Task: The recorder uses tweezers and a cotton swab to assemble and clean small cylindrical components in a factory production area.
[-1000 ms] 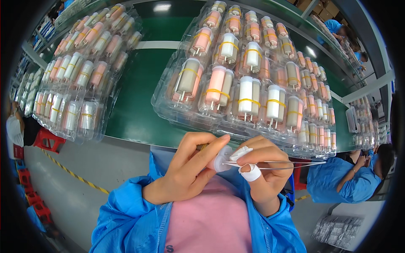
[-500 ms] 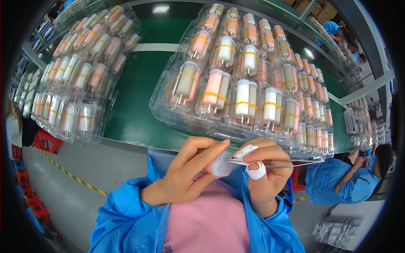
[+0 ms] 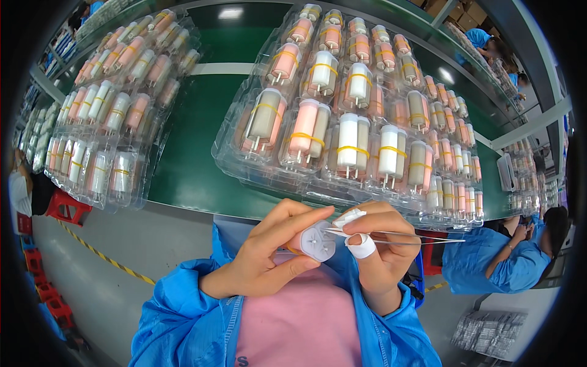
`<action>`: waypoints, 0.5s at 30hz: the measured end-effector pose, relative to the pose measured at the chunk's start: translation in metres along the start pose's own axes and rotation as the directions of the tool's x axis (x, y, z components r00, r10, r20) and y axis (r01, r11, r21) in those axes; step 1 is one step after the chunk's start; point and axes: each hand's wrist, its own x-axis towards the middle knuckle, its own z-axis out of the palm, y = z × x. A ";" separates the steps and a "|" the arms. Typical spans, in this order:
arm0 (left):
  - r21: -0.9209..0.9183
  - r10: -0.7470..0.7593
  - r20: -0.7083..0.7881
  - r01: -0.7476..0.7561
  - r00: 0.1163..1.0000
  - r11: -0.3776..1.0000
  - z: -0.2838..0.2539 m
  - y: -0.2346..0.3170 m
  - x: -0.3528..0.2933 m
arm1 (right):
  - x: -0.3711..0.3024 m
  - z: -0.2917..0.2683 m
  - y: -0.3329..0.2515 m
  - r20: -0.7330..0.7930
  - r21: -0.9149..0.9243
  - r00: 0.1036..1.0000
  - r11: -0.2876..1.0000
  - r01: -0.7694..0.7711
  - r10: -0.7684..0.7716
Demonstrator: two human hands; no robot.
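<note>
Held in my left hand is a bundle of small cylinders, pinkish, with pale translucent end caps turned upward. Small pins or nubs show on those caps, and a bit of yellow band shows below. My right hand has its fingers closed on thin metal tweezers, whose tips reach the edge of the caps. White wrapping covers the tips of its thumb and finger. Whether the tweezers grip anything is too small to tell. Both hands are just in front of the table edge.
Beyond my hands, clear plastic trays of pink, white and grey cylinders in yellow bands are stacked on the green table. More filled trays stand at left. A person in blue sits at right. Red stools stand at left.
The bundle in my left hand has turned so its end caps face up more fully. My right hand and the tweezers have shifted slightly left.
</note>
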 end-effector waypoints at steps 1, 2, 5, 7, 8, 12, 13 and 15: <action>0.000 -0.001 -0.001 0.001 1.000 1.000 0.000 0.000 0.000 | 0.000 -0.001 0.000 0.002 -0.005 1.000 1.000 0.001 -0.001; 0.002 -0.002 -0.002 0.002 1.000 1.000 0.000 0.000 0.000 | 0.000 -0.001 0.001 0.004 -0.009 1.000 1.000 0.002 -0.002; -0.001 -0.009 -0.005 0.009 1.000 1.000 0.000 0.000 0.000 | 0.001 -0.001 0.000 0.013 -0.020 1.000 1.000 0.011 -0.011; -0.012 -0.018 -0.005 0.018 1.000 1.000 0.001 0.000 0.000 | 0.000 -0.001 0.000 0.002 -0.012 1.000 1.000 -0.006 0.006; -0.014 -0.019 -0.004 0.019 1.000 1.000 0.001 0.000 0.000 | 0.000 -0.001 0.000 -0.004 -0.007 1.000 1.000 -0.015 0.015; -0.017 -0.024 -0.005 0.024 1.000 1.000 0.000 0.001 0.000 | -0.001 0.000 0.001 -0.011 0.000 1.000 1.000 -0.012 0.012; -0.017 -0.026 -0.006 0.026 1.000 1.000 0.000 0.000 -0.001 | 0.000 0.000 0.001 -0.006 -0.007 1.000 1.000 -0.005 0.005; 0.007 -0.013 0.003 0.013 1.000 1.000 -0.001 0.001 0.000 | 0.001 0.000 0.000 -0.001 -0.026 1.000 1.000 0.005 -0.005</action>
